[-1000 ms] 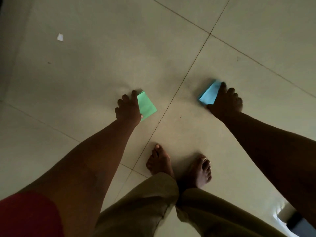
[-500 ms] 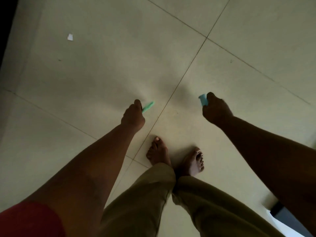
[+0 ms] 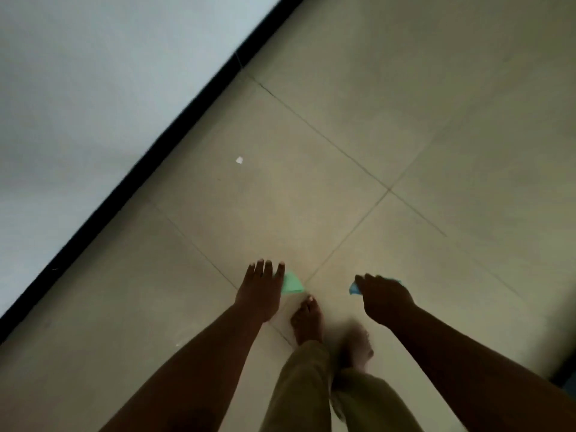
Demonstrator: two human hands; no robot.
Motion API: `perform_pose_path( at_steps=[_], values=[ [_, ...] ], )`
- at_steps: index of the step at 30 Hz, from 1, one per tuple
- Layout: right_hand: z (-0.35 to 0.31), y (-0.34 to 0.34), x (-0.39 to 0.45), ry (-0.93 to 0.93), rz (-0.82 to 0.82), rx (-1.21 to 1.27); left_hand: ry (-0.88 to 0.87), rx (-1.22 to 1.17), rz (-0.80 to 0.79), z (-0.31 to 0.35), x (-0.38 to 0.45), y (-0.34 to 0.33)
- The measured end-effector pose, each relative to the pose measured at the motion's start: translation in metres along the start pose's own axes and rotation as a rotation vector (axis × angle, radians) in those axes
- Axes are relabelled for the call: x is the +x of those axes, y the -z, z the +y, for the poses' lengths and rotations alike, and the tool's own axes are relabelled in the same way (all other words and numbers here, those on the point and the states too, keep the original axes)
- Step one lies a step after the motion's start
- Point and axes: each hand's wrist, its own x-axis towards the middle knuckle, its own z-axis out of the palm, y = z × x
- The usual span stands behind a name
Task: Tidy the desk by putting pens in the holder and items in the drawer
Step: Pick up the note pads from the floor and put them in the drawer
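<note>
Only the floor is in view, with no desk, holder or drawer. My left hand [image 3: 260,289] hangs over the tiles and holds a green paper note [image 3: 293,283], which sticks out to the right from under its straight fingers. My right hand [image 3: 383,296] grips a blue paper note [image 3: 353,289]; its corners show on both sides of the curled fingers. Both notes are off the floor.
A white wall [image 3: 93,88] with a black skirting strip [image 3: 174,135] runs diagonally at the left. A small white scrap [image 3: 239,160] lies on the beige tiles. My bare feet [image 3: 307,319] and khaki trousers are below the hands. A dark object [image 3: 565,380] sits at the right edge.
Both hands have lifted the notes off the floor and hold them higher. The view has swung, so the wall and skirting have come in at the left. One foot is blurred mid-step.
</note>
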Motion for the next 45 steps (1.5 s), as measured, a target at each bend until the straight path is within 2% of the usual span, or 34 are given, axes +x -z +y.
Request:
perform_pose_path(
  at_steps=[2, 4, 7, 9, 11, 17, 24, 28, 32, 41, 45],
  values=[
    [-0.01, 0.027, -0.01, 0.019, -0.019, -0.146, -0.008, -0.031, 0.12, -0.014, -0.029, 0.008],
    [-0.02, 0.053, -0.023, 0.071, -0.051, -0.245, 0.017, -0.104, 0.077, -0.024, -0.058, 0.015],
    [-0.028, 0.085, -0.038, 0.152, 0.009, -0.328, 0.111, -0.285, 0.143, -0.022, -0.103, 0.027],
    [-0.043, 0.105, -0.05, 0.207, 0.011, -0.386, 0.217, -0.394, 0.05, -0.019, -0.137, 0.024],
    [-0.065, 0.122, -0.069, 0.256, -0.002, -0.438, 0.288, -0.443, 0.036, -0.016, -0.174, 0.022],
    [-0.132, 0.144, -0.128, 0.414, 0.023, -0.609, 0.495, -0.672, 0.066, 0.0, -0.281, 0.002],
    [-0.237, 0.148, -0.194, 0.684, 0.01, -0.801, 0.722, -0.848, 0.205, 0.007, -0.405, -0.038],
    [-0.32, 0.134, -0.23, 0.878, 0.023, -0.919, 0.91, -0.924, 0.265, 0.015, -0.484, -0.092],
    [-0.401, 0.099, -0.27, 1.071, 0.062, -0.993, 1.059, -1.001, 0.244, 0.033, -0.562, -0.153],
    [-0.582, -0.032, -0.4, 1.367, 0.037, -1.096, 1.363, -1.071, 0.333, 0.042, -0.735, -0.284],
    [-0.642, -0.079, -0.461, 1.515, 0.052, -1.115, 1.493, -1.087, 0.349, 0.043, -0.798, -0.326]
  ],
)
